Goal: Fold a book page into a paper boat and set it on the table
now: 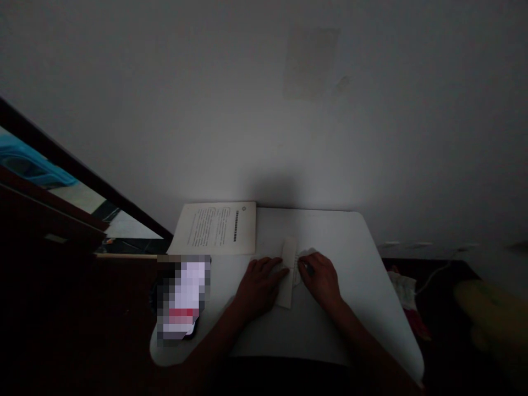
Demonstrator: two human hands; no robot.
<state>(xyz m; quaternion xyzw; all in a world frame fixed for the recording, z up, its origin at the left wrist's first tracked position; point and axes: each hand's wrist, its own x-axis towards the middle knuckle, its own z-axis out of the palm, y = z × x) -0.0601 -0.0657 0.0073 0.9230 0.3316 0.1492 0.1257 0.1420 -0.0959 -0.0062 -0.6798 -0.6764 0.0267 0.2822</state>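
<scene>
A narrow, pale paper-like strip (291, 250) lies lengthwise on the white table, with small ragged or looped marks along its right edge. My left hand (258, 286) lies open at the left of the strip, its thumb and forefinger extended and touching it. On the other side, my right hand (322, 278) is closed, thumb and fingers pinched together close to that right edge. Something small and dark shows between those fingers, but dim light keeps me from telling what it is.
The white table (338, 236) stands against a grey wall. A printed sheet or booklet (214, 228) lies at its back left, with a lit, blurred-out phone (185, 297) in front. To the right, beyond the table edge, are a red-and-white item (406, 291) and a cable (433, 278).
</scene>
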